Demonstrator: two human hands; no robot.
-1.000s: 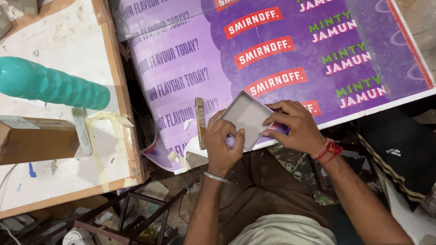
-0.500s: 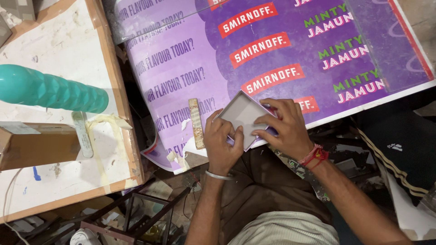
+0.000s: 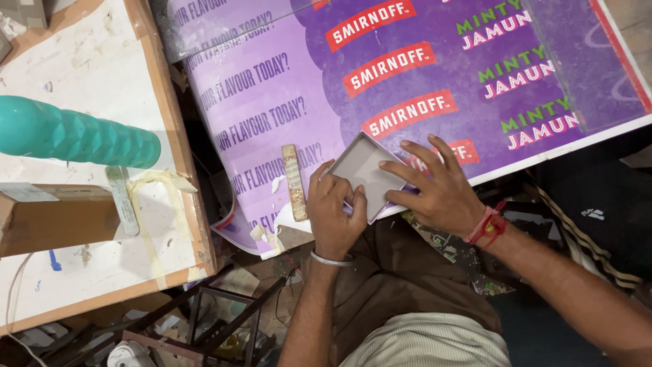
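From the head camera I look down on two bare hands working a small shallow grey tray that lies at the near edge of a large purple printed sheet. My left hand is curled closed against the tray's near-left corner, fingers bent and pressing on its rim; I cannot tell whether anything small is pinched inside the fist. My right hand lies open and flat, fingers spread, its fingertips resting on the tray's right side and holding it down on the sheet. The tray sits directly between the two hands, touching both, tilted diamond-wise to the sheet's edge. A silver bangle circles the left wrist, a red thread band the right. Just left of the left hand, a narrow worn wooden strip rests on the sheet. Further left, a teal ribbed cylinder lies on a paint-stained white board.
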